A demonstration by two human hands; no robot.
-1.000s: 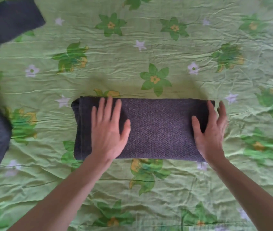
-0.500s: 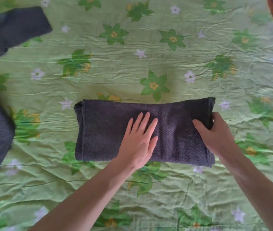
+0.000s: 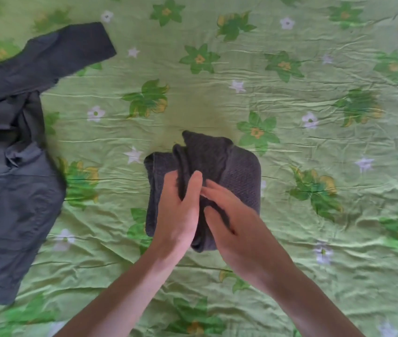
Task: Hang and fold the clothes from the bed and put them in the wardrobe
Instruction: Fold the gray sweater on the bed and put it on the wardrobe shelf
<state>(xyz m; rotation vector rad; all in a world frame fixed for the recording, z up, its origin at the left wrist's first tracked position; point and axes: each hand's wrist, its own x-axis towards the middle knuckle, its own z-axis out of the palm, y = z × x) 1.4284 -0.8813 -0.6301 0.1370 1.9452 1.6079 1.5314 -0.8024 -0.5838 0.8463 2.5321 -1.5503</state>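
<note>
Dark grey knit garment sits roughly mid-bed on the green flowered bedsheet, folded into a compact block, right half doubled over toward the left, one loose flap sticking up at its far edge. Both hands are on the garment, at its near-centre. Left hand is edge-on over the left part of the garment, fingers curled into the fold, cloth bunched between thumb and fingers: gripping the garment. Right hand is just right of the left hand, touching or nearly touching it at the fingertips, lying across the folded-over layer with a bit of dark cloth showing between thumb and fingers; frame is motion-blurred there, so cannot tell whether it's pinching the cloth or just pressing flat. Both forearms come in from the near edge and converge on the garment. Well left of the garment, apart from it: a dark grey shirt spread loosely and unfolded on the bed, one sleeve pointing off toward the far side. Small pink patch at the shirt's left edge, too little visible to identify. Sheet is wrinkled all around the garment.
</note>
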